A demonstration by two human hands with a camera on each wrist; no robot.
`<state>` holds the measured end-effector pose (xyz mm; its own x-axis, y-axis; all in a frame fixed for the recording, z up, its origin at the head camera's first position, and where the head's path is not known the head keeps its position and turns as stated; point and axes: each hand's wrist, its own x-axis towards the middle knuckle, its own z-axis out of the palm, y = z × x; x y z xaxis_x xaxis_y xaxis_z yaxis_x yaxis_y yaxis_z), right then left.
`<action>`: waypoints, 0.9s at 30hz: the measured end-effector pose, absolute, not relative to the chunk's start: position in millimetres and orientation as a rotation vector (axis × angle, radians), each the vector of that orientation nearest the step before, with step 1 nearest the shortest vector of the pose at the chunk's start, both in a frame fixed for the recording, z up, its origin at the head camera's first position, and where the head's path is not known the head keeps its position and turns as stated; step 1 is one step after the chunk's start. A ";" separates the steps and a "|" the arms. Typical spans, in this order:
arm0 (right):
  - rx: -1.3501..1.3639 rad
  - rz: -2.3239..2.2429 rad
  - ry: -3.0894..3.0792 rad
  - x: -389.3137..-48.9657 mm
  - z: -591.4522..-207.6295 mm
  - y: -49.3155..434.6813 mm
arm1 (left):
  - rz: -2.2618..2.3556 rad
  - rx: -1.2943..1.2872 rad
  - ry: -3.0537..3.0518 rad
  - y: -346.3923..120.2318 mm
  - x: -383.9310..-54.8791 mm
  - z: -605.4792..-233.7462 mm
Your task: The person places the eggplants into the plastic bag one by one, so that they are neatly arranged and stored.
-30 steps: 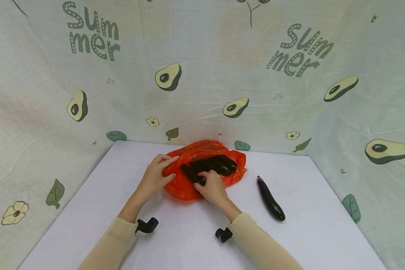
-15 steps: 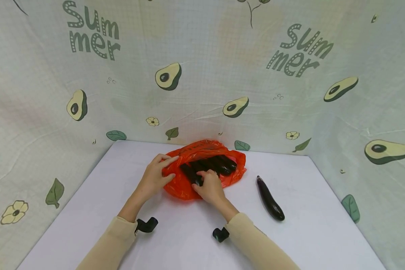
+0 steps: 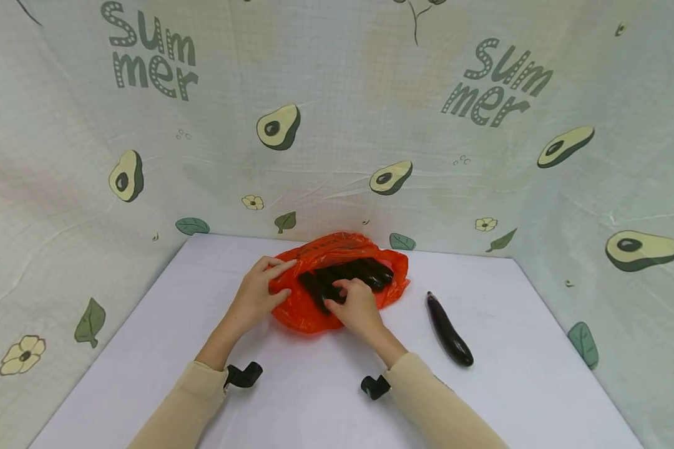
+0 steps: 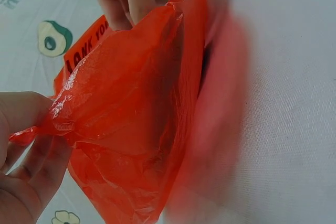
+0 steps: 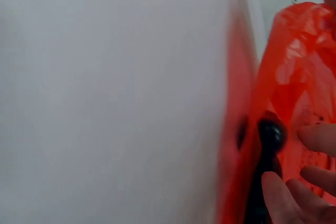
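An orange-red plastic bag (image 3: 297, 317) lies on its side at the back of the table, its mouth turned toward me. Several dark eggplants (image 3: 375, 273) rest inside. My left hand (image 3: 254, 295) pinches the bag's left edge between thumb and fingers, clearest in the left wrist view, where bunched plastic (image 4: 58, 124) sits in the grasp. My right hand (image 3: 362, 312) reaches into the mouth over the nearest eggplant (image 3: 313, 289). Its fingers are loosely bent and spread beside an eggplant (image 5: 271, 136) in the right wrist view, and do not close round it.
A single eggplant (image 3: 449, 330) lies on the white table (image 3: 517, 337) to the right of the bag. Behind and at both sides hangs a pale cloth (image 3: 337, 81) printed with avocados and leaves.
My right hand shifted slightly left, then back right and a little up, its thumb and fingers now over the eggplants. The left hand and the bag stay in place.
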<state>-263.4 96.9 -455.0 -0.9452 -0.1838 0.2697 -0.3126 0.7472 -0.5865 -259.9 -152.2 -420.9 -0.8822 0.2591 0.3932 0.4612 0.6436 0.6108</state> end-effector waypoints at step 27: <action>0.280 0.524 -2.999 -181.4 -420.6 310.8 | -1.111 -0.541 -2.623 -152.8 -260.0 -419.9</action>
<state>-181.4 310.8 -420.6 -0.9796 -0.1652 0.1141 -0.1941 0.9245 -0.3281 -260.0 -152.8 -419.9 -0.9023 0.2405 0.3579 0.4244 0.6422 0.6383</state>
